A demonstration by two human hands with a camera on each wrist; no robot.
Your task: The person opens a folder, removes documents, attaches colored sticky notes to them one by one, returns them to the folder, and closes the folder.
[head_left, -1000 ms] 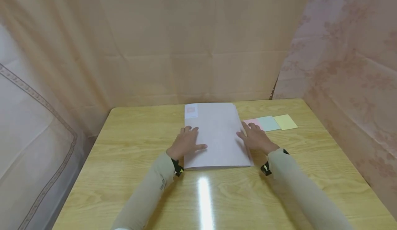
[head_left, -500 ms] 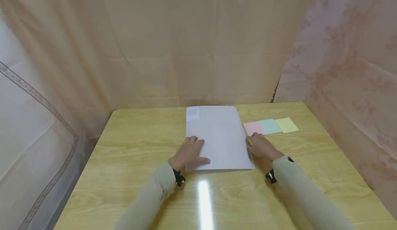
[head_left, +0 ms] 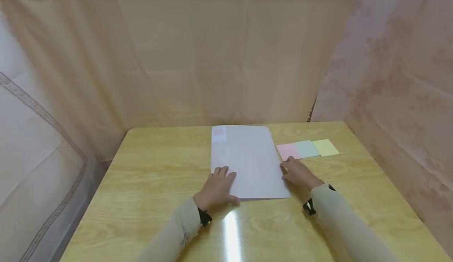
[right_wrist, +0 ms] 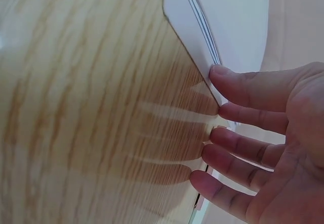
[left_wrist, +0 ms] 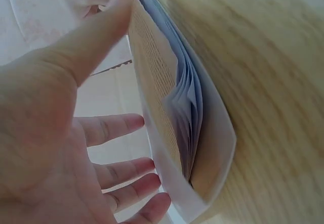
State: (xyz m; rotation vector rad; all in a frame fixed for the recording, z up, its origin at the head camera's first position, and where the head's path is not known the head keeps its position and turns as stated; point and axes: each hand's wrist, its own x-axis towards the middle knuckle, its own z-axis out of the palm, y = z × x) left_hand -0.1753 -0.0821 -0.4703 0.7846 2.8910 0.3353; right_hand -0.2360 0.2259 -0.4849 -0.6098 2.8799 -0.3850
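A white paper folder [head_left: 247, 156] lies on the wooden table, a small label with a pinkish square [head_left: 218, 133] at its top left corner. In the left wrist view, the brown inside of the folder and several loose sheets [left_wrist: 187, 113] show at its gaping lower edge. My left hand [head_left: 217, 187] rests at the folder's lower left, fingers on the cover and thumb by the lower edge. At the right side, my right hand [head_left: 301, 174] touches the folder's edge with thumb and index fingertip; its other fingers extend fairly straight near the tabletop.
Pink [head_left: 288, 151], pale green [head_left: 306, 149] and yellow [head_left: 325, 147] paper squares lie in a row right of the folder. A beige curtain [head_left: 184, 57] hangs behind the table [head_left: 159, 156], with patterned cloth [head_left: 400, 77] on the right.
My right hand has moved from over the folder's right side to its right edge, uncovering the pink square. The left hand has slid down to the lower edge. The view has tilted slightly up.
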